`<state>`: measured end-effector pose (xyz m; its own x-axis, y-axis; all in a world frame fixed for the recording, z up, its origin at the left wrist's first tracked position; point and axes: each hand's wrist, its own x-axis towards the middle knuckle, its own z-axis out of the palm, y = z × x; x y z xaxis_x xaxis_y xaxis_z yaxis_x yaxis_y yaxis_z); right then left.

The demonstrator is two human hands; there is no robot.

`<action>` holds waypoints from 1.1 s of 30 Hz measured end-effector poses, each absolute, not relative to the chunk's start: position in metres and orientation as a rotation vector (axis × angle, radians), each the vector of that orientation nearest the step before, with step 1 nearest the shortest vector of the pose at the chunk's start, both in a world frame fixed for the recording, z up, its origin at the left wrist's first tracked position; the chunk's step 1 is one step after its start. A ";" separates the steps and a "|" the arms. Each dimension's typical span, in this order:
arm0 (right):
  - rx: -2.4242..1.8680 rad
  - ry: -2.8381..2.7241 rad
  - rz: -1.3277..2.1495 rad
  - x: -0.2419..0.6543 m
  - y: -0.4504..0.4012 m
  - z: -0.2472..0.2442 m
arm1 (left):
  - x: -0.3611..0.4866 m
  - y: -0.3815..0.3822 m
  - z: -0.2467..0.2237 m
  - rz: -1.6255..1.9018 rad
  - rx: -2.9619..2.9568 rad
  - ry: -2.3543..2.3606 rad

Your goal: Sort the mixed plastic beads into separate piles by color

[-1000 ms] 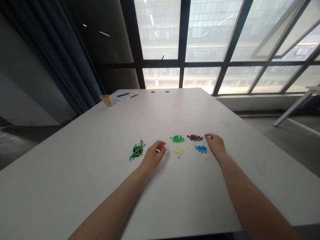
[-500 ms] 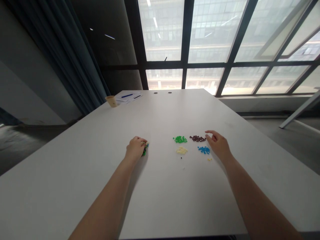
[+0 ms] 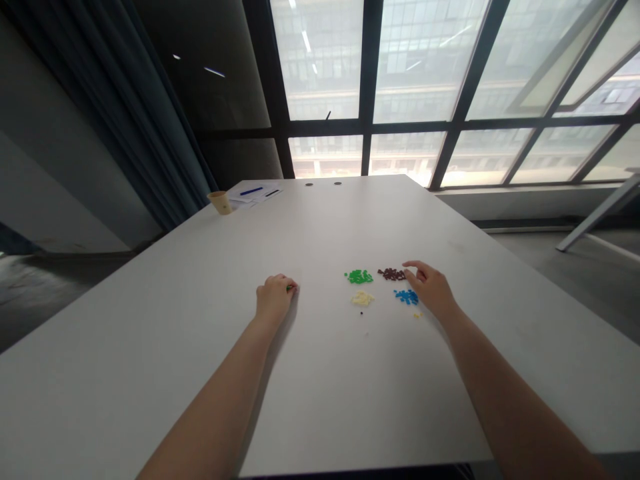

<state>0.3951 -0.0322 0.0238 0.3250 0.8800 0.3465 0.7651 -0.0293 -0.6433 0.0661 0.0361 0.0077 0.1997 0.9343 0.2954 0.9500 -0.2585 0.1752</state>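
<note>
My left hand [image 3: 275, 295] rests on the white table with its fingers closed round a small block build [image 3: 289, 288]. Only a bit of green shows; the fingers hide the rest. My right hand [image 3: 429, 285] is at the right end of a pile of dark brown blocks [image 3: 391, 274], index finger and thumb apart, nothing visible between them. Just below and left of that hand lie blue blocks [image 3: 405, 297], with a few yellow pieces [image 3: 417, 315] nearer me. Green blocks [image 3: 359, 277] and cream blocks [image 3: 362, 299] form two piles between the hands.
A single black piece [image 3: 361, 313] and a whitish piece [image 3: 367, 333] lie on the white table [image 3: 320, 393]. At the far left stand a paper cup [image 3: 221, 203] and papers with a blue pen [image 3: 251, 191]. Windows rise behind the far edge.
My left hand has turned and closed further, so the multicoloured block build is now mostly hidden. My right hand has moved slightly left, onto the edge of the brown pile.
</note>
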 end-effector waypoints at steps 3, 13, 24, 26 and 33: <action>-1.816 -1.465 0.194 0.395 -0.032 0.024 | 0.068 0.035 0.008 -0.558 -2.402 -1.859; -1.782 -1.486 0.196 0.388 -0.035 0.026 | 0.086 0.025 0.017 -1.246 -2.667 -1.770; -1.410 -1.791 0.255 0.339 -0.046 0.029 | 0.122 -0.024 0.034 -1.710 -2.738 -1.483; -1.321 -1.828 0.262 0.329 -0.051 0.031 | 0.123 -0.027 0.033 -1.760 -2.798 -1.405; -1.118 -1.835 0.302 0.306 -0.064 0.037 | 0.130 -0.032 0.033 -2.164 -2.811 -1.429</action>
